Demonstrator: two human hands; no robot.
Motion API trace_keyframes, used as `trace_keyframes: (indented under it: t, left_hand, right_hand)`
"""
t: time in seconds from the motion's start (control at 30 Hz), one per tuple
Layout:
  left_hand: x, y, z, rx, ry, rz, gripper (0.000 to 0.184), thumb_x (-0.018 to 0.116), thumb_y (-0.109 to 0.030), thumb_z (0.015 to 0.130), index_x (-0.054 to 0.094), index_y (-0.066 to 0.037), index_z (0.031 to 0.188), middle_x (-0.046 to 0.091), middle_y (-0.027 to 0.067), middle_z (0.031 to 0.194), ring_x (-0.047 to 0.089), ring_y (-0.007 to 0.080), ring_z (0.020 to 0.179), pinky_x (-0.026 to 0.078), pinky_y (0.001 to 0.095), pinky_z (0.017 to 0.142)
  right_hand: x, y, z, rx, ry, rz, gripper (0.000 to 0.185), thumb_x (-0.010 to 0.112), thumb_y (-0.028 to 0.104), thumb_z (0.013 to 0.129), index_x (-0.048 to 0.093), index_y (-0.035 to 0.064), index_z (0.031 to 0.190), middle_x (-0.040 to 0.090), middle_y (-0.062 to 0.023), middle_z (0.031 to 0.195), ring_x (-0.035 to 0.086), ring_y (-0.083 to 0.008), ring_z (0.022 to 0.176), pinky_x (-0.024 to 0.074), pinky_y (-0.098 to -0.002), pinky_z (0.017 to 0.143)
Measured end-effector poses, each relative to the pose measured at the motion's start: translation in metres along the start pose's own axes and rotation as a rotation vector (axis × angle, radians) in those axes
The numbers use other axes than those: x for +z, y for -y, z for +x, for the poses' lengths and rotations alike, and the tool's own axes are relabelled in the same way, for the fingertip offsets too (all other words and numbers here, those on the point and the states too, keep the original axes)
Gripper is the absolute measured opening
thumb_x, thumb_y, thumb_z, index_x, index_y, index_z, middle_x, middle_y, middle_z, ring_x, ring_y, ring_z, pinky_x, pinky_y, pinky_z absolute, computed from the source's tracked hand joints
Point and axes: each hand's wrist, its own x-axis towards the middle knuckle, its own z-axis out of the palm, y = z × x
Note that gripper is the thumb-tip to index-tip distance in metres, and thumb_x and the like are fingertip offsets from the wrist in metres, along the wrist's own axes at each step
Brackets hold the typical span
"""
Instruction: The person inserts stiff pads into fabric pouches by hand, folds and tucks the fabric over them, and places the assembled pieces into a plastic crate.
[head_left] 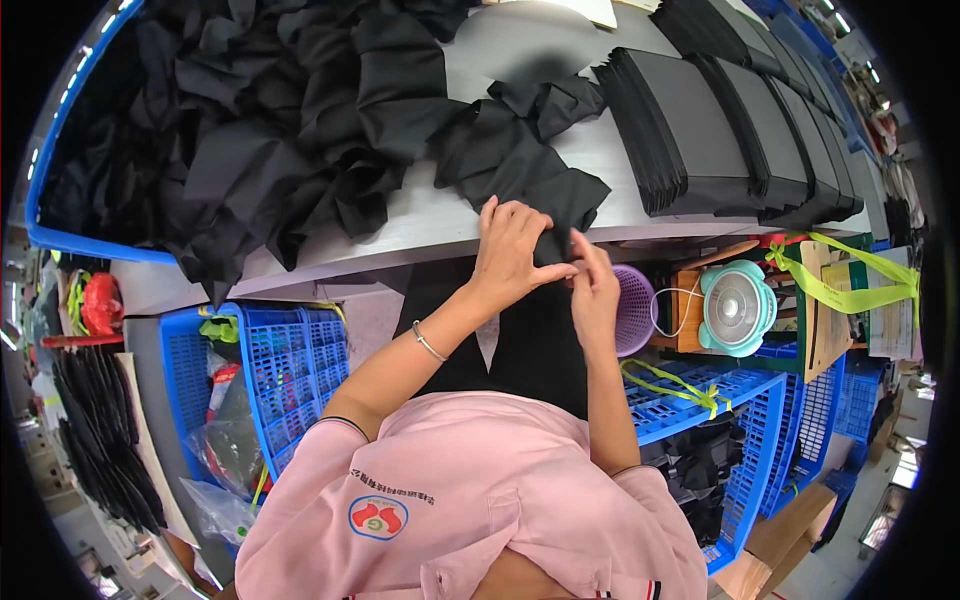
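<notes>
Here — black fabric [560,240] between the hands [511,252] — near the tabletop [425,205].

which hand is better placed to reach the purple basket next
Probably the right hand: it is close beside the purple basket, while the left hand is farther away, beyond the right one.

Bright, even light; ceiling tubes glare at ten o'clock; edges bend into black; smudgy blur at twelve.
</notes>
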Motion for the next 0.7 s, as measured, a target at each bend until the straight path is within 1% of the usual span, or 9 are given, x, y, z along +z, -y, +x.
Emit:
trace_keyframes:
  t: [0.03,0.17,0.27,0.33,0.4,0.47,0.5,0.53,0.7]
  left_hand:
    - [-0.001,0.0,-0.002,0.006,0.023,0.016,0.056,0.08,-0.042,0.07,0.063,-0.003,0.106,0.06,0.0115,0.106,0.052,0.0318,0.112,0.025,0.0559,0.111]
    - [-0.01,0.012,-0.016,0.019,0.061,-0.02,0.034,0.074,-0.025,0.08,0.066,-0.004,0.106,0.064,0.0109,0.105,0.056,0.0309,0.117,0.025,0.0532,0.114]
    - [-0.024,0.011,-0.023,-0.1,0.066,-0.206,0.02,0.067,-0.013,0.086,0.07,-0.005,0.104,0.066,0.01,0.104,0.058,0.0303,0.119,0.026,0.0519,0.115]
    - [-0.04,-0.017,-0.015,0.018,-0.129,-0.106,0.014,0.065,-0.01,0.087,0.072,-0.006,0.1,0.065,0.0047,0.102,0.06,0.0277,0.108,0.028,0.0509,0.112]
    - [-0.053,-0.038,-0.012,0.08,-0.244,-0.082,0.013,0.066,-0.009,0.085,0.071,-0.007,0.098,0.065,0.0032,0.101,0.059,0.0262,0.098,0.033,0.0492,0.106]
    - [-0.06,-0.054,-0.014,0.188,-0.195,-0.128,0.012,0.068,-0.009,0.082,0.07,-0.009,0.094,0.065,0.0033,0.1,0.057,0.0252,0.091,0.038,0.0452,0.096]
    - [-0.055,-0.06,-0.021,0.202,-0.138,-0.191,0.013,0.07,-0.01,0.079,0.07,-0.01,0.092,0.065,0.0025,0.099,0.056,0.0241,0.089,0.038,0.0418,0.086]
    - [-0.048,-0.068,-0.031,0.193,-0.114,-0.247,0.012,0.071,-0.011,0.079,0.07,-0.011,0.091,0.065,0.0022,0.097,0.056,0.0238,0.088,0.038,0.0404,0.084]
    - [-0.037,-0.095,-0.067,0.144,0.071,-0.547,0.01,0.072,-0.013,0.082,0.069,-0.008,0.09,0.065,0.0021,0.097,0.057,0.0221,0.088,0.041,0.0348,0.079]
  right_hand:
    - [0.004,0.004,-0.001,-0.001,0.03,0.051,0.044,0.046,-0.011,0.089,0.063,0.0057,0.126,0.06,-0.0087,0.11,0.059,-0.0128,0.08,0.0493,-0.0249,0.071]
    - [0.009,0.021,-0.014,-0.08,0.138,-0.031,0.033,0.049,-0.01,0.091,0.068,0.0016,0.116,0.061,-0.0092,0.113,0.062,-0.0159,0.085,0.0507,-0.0249,0.072]
    - [0.014,0.037,-0.023,-0.382,-0.119,-0.301,0.033,0.054,-0.014,0.083,0.068,0.0,0.109,0.062,-0.0136,0.107,0.064,-0.0279,0.087,0.052,-0.0321,0.077]
    - [0.023,0.054,-0.019,-0.607,-0.048,-0.363,0.026,0.057,-0.015,0.079,0.067,-0.0034,0.1,0.063,-0.0175,0.107,0.065,-0.0337,0.093,0.0531,-0.0388,0.079]
    - [0.028,0.049,-0.018,-0.473,-0.001,-0.434,0.019,0.059,-0.007,0.082,0.066,-0.0024,0.099,0.063,-0.019,0.108,0.065,-0.0348,0.094,0.053,-0.0413,0.077]
    - [0.018,0.025,-0.015,-0.15,0.435,-0.62,0.021,0.061,0.0,0.083,0.065,0.0004,0.103,0.063,-0.0203,0.109,0.065,-0.0378,0.093,0.0519,-0.043,0.077]
    - [0.017,0.006,-0.017,-0.402,0.311,-0.486,0.032,0.061,0.003,0.084,0.062,0.0019,0.116,0.061,-0.0242,0.116,0.063,-0.038,0.103,0.0517,-0.0448,0.081]
    - [0.009,-0.018,-0.022,-0.4,0.387,-0.391,0.036,0.058,0.01,0.091,0.058,0.0024,0.126,0.06,-0.0192,0.127,0.059,-0.0324,0.116,0.0491,-0.0436,0.095]
    - [0.003,0.011,-0.003,0.18,0.311,0.449,0.036,0.058,0.011,0.092,0.057,0.0025,0.127,0.059,-0.0175,0.127,0.058,-0.0305,0.117,0.0481,-0.0422,0.096]
